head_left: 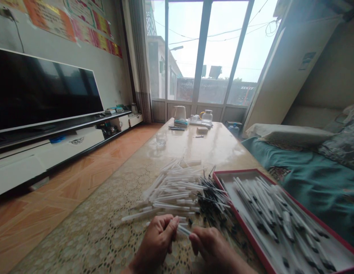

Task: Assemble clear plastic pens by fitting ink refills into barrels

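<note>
Between my two hands, low over the near part of the table, is a pen with a translucent white barrel. My left hand pinches one end of it with thumb and forefinger. At the other end, the fingers of my right hand are closed around it and hide its tip. Just beyond lies a heap of clear white pen barrels. To its right is a pile of dark, thin refills and small black pieces. A red-rimmed box on the right holds many pens with black ends.
The long table has a patterned cover. Farther along it stand a drinking glass, a white kettle, a glass pitcher and a small box. A teal-covered couch runs along the right, a TV cabinet along the left.
</note>
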`<action>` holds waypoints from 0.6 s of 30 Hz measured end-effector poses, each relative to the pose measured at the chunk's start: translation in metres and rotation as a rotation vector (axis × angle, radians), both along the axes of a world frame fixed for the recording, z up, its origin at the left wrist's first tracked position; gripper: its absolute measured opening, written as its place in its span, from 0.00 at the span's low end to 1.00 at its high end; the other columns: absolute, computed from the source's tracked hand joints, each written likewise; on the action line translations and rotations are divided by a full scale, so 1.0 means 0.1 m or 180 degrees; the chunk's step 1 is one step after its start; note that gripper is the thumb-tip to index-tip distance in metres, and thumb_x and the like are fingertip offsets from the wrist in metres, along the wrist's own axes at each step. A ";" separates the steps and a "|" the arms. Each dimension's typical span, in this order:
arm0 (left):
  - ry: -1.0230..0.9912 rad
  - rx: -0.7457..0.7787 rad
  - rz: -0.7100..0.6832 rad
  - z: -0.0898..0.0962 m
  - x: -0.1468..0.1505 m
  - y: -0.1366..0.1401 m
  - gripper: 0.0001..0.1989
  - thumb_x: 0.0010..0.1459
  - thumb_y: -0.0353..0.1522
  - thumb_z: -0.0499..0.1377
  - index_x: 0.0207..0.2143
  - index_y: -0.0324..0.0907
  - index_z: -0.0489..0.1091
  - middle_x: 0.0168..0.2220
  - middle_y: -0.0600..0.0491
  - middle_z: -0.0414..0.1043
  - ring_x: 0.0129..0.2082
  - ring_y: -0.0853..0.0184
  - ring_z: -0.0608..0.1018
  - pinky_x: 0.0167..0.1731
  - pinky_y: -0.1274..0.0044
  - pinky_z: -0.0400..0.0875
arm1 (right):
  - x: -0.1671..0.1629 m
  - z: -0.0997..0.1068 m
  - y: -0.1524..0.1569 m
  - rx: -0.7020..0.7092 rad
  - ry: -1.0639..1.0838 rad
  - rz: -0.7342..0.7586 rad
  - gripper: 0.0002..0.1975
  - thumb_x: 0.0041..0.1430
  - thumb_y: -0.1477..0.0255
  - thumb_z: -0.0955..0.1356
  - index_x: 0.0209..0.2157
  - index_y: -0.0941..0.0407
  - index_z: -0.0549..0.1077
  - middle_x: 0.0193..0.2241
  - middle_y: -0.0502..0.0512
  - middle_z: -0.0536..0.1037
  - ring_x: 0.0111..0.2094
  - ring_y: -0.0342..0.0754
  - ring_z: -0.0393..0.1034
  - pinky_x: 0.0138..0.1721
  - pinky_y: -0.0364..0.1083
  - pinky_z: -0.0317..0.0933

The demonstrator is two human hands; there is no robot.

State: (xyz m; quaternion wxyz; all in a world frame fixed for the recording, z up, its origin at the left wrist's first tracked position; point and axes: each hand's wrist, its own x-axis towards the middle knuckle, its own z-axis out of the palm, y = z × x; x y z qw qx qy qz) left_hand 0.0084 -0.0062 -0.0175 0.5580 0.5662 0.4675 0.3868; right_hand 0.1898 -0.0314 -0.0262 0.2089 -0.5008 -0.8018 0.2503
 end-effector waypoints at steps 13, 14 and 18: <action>-0.0464 -0.0671 0.0433 0.06 0.11 -0.06 0.26 0.50 0.54 0.58 0.16 0.45 0.56 0.10 0.67 0.45 0.11 0.77 0.45 0.11 0.81 0.40 | 0.04 0.19 -0.01 0.1565 -0.1341 -0.0099 0.09 0.64 0.75 0.63 0.28 0.56 0.69 0.22 0.51 0.75 0.22 0.48 0.70 0.22 0.45 0.43; -0.0425 -0.0547 0.0404 0.08 0.09 -0.06 0.25 0.50 0.54 0.57 0.17 0.45 0.56 0.11 0.66 0.46 0.11 0.76 0.46 0.12 0.81 0.41 | 0.04 0.17 0.00 0.1338 -0.1117 -0.0129 0.12 0.66 0.72 0.62 0.28 0.56 0.69 0.22 0.51 0.74 0.21 0.46 0.68 0.21 0.44 0.43; -0.0088 0.0060 -0.0087 0.12 0.05 -0.05 0.24 0.55 0.51 0.56 0.17 0.44 0.57 0.15 0.63 0.50 0.14 0.75 0.54 0.14 0.81 0.49 | 0.09 0.14 0.00 -0.0052 0.0341 0.0094 0.27 0.70 0.59 0.52 0.25 0.58 0.70 0.18 0.46 0.65 0.19 0.40 0.59 0.21 0.39 0.49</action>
